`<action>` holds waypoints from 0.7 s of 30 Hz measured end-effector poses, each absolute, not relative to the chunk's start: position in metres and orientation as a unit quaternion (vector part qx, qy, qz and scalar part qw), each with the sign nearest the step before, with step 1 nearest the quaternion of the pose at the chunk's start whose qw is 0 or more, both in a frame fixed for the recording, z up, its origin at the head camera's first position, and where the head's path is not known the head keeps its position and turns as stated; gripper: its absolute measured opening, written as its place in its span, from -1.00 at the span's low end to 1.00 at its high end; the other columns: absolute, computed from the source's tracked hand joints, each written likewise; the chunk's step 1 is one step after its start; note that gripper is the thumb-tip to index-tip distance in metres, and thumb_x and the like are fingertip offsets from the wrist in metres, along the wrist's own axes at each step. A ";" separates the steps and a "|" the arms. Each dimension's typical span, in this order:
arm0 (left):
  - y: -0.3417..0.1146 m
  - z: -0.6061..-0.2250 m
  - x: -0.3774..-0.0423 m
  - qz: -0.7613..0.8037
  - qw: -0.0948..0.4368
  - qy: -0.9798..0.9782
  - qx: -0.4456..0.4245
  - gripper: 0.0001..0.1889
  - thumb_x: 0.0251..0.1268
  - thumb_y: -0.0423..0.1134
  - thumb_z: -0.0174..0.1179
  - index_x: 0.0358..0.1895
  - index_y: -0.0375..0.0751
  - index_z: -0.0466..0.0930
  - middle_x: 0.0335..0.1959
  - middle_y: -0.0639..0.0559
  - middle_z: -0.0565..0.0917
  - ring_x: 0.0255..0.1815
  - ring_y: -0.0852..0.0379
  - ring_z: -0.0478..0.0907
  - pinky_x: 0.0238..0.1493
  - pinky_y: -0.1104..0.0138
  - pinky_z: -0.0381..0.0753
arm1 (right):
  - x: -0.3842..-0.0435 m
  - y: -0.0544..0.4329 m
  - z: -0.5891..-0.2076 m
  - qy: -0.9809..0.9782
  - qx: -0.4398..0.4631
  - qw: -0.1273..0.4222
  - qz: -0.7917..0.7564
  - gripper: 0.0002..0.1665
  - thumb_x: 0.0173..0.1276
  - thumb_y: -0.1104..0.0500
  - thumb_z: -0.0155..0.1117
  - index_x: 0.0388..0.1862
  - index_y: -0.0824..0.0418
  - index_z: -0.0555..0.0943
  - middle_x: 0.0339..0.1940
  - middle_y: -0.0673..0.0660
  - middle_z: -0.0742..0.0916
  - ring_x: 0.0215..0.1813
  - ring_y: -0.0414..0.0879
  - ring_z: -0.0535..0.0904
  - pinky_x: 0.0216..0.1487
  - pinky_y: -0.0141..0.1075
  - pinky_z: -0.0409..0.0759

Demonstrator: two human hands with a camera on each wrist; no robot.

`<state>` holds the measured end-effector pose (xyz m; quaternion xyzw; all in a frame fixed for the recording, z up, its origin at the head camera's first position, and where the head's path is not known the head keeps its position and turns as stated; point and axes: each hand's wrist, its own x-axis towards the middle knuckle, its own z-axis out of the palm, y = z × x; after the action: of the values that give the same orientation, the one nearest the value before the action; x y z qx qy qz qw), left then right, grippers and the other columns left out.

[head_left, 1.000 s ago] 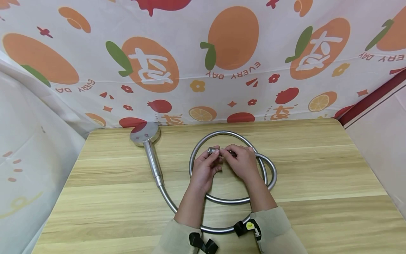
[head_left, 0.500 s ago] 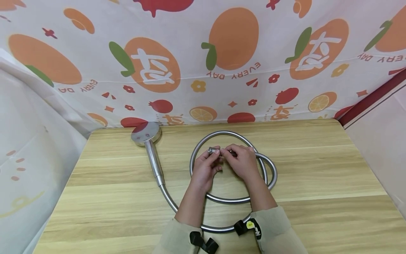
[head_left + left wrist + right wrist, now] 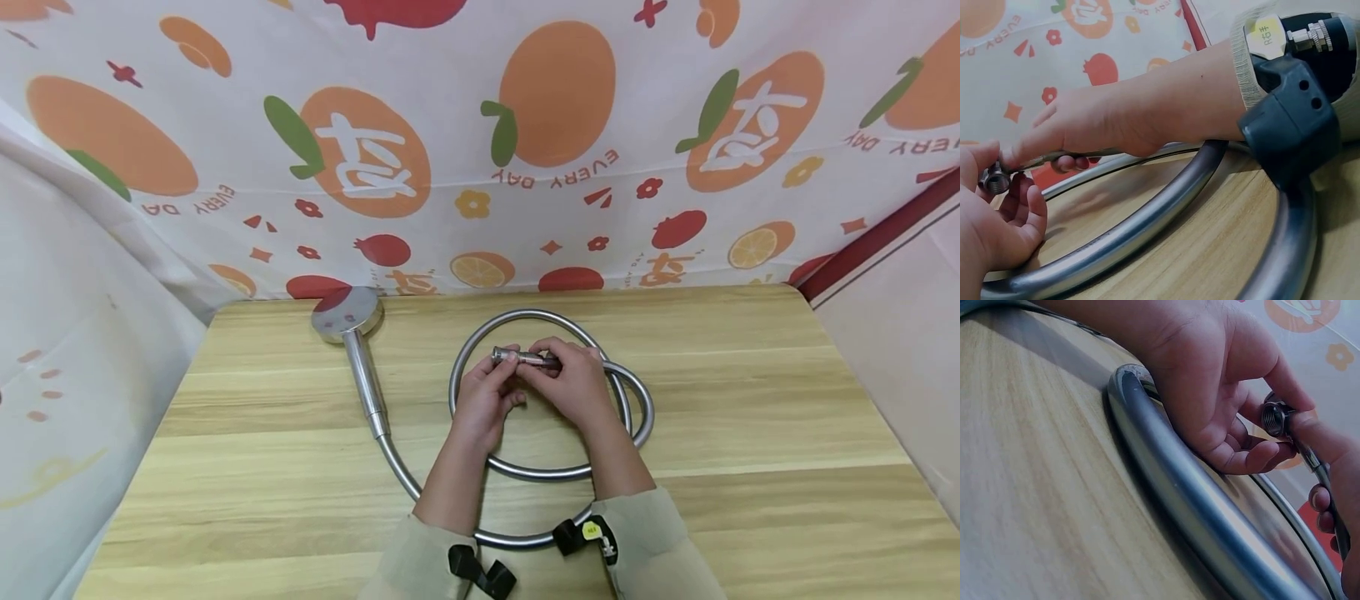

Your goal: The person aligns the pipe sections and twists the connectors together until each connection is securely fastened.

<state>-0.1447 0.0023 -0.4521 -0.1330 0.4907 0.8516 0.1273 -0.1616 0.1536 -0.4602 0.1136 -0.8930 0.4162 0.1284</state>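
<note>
A chrome hand shower (image 3: 363,379) lies at the left of the table, joined to a silvery flexible shower hose (image 3: 537,476) looped in the middle. My left hand (image 3: 482,406) pinches the metal threaded nut (image 3: 1274,419) at the hose's free end between thumb and fingers. Its inner threads show in both wrist views. Just right of it, my right hand (image 3: 573,387) holds the slim end of the hose, thumb and index finger close to the nut. In the left wrist view, the nut (image 3: 996,180) partly hides behind the left thumb. Both hands are raised over the hose loop.
The wooden table (image 3: 750,400) meets a fruit-printed cloth (image 3: 551,225) at its back edge, where the round shower face rests close. White cloth (image 3: 82,375) hangs at the left. Black camera mounts (image 3: 480,573) sit on both sleeve cuffs.
My right fingers have shifted on the hose end, so more of the metal fitting between the hands now shows. The left hand keeps its pinch. The head view has tilted very slightly.
</note>
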 end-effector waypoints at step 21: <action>0.001 -0.449 -0.141 0.857 0.101 0.487 -0.133 -0.54 0.33 -0.10 0.28 0.14 -0.36 0.55 -0.37 0.16 0.67 -0.38 0.24 0.51 -0.40 0.41 0.46 | -0.158 0.152 -0.457 -0.885 0.146 0.116 0.426 -0.76 0.19 -0.08 0.45 -0.23 -0.05 0.67 -0.30 -0.11 0.79 -0.31 -0.21 0.62 -0.07 -0.20 0.27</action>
<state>-0.1413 0.0008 -0.4490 -0.1332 0.4871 0.8572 0.1014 -0.1582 0.1516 -0.4572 0.1456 -0.8853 0.4261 0.1160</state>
